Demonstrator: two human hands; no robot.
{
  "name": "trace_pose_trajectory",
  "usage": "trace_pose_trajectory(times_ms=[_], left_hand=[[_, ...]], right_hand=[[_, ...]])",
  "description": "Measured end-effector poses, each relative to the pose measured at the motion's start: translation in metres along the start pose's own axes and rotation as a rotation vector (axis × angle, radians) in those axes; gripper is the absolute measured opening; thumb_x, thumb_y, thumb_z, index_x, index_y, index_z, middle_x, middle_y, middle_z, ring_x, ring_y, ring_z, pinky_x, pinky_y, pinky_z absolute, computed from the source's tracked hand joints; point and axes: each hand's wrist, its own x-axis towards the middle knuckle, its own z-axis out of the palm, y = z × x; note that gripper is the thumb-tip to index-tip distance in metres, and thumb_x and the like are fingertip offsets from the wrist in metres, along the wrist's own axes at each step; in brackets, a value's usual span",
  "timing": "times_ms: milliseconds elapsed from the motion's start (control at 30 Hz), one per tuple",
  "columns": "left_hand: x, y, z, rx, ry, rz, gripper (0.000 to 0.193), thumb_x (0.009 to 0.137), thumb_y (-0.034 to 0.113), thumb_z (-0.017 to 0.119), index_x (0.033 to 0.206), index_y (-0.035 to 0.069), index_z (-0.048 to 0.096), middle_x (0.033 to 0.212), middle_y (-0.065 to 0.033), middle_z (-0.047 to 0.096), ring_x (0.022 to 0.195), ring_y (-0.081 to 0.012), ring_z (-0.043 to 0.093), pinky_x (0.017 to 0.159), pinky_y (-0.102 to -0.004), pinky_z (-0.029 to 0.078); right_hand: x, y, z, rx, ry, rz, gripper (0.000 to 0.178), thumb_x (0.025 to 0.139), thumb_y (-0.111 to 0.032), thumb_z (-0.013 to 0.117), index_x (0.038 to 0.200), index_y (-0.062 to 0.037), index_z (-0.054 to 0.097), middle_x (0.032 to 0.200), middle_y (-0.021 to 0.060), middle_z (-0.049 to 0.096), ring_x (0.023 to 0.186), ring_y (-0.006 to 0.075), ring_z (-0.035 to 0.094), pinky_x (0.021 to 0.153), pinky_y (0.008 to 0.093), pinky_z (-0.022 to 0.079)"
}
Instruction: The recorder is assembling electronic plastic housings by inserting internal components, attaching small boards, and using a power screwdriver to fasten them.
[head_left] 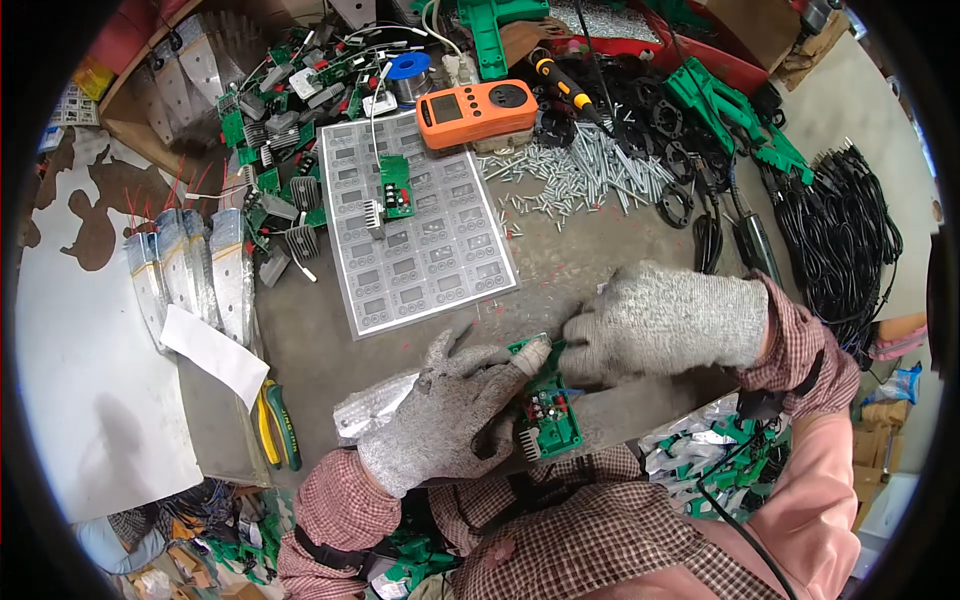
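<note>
A green plastic housing with a circuit board (552, 425) in it lies near the table's front edge; small red parts and a silver finned heat sink show on the board. My left hand (445, 415), in a grey knit glove, holds the housing from the left, a fingertip pressed on its far end. From the right my gloved right hand (670, 325) comes over the far part of the housing, its fingers curled closed. Whatever those fingers pinch is hidden. A clear plastic-wrapped piece (375, 405) lies beside my left hand.
Behind my hands lies a printed sheet (365, 285) with a loose circuit board (397, 190) on it. Further back are an orange meter (475, 112), loose screws (590, 170) and a screwdriver (562, 82). Black cables (830, 235) heap at right; pliers (277, 425) lie left.
</note>
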Motion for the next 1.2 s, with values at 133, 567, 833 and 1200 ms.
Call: trace_pose_trajectory(times_ms=[133,567,833,1200], left_hand=[[0.008,-0.001,-0.003,-0.014,-0.028,0.002,0.084,0.073,0.012,0.069,0.152,0.004,0.044,0.105,-0.0089,0.067,0.108,-0.0319,0.06,0.121,-0.0597,0.026],[0.022,0.025,0.003,0.142,-0.087,-0.08,0.064,0.08,0.022,0.08,0.139,0.007,0.061,0.085,-0.0095,0.066,0.095,-0.0316,0.063,0.109,-0.0518,0.04],[0.032,0.026,0.01,0.084,0.034,-0.1,0.059,0.078,0.012,0.074,0.136,0.006,0.062,0.089,-0.0131,0.065,0.09,-0.0335,0.06,0.107,-0.0522,0.04],[0.034,0.055,0.032,0.242,0.087,-0.156,0.067,0.073,0.019,0.073,0.138,0.01,0.058,0.121,-0.0144,0.054,0.12,-0.0343,0.052,0.117,-0.0584,0.029]], right_hand=[[0.0,0.032,0.029,0.213,0.009,-0.017,0.016,0.095,-0.025,0.059,0.105,-0.0138,0.064,0.076,0.0144,0.065,0.074,0.034,0.069,0.066,0.0476,0.053],[-0.025,0.051,0.042,-0.294,0.554,0.446,0.023,0.091,-0.024,0.065,0.106,-0.0075,0.063,0.111,0.0115,0.061,0.111,0.0299,0.062,0.092,0.0413,0.053],[-0.111,-0.027,0.064,0.162,0.18,0.564,0.028,0.095,-0.031,0.066,0.113,-0.0095,0.06,0.108,0.0154,0.06,0.088,0.036,0.069,0.074,0.0455,0.059],[-0.094,0.008,0.075,0.215,0.61,0.408,0.023,0.096,-0.024,0.064,0.113,-0.0081,0.065,0.098,0.0143,0.065,0.085,0.0364,0.066,0.073,0.0452,0.054]])
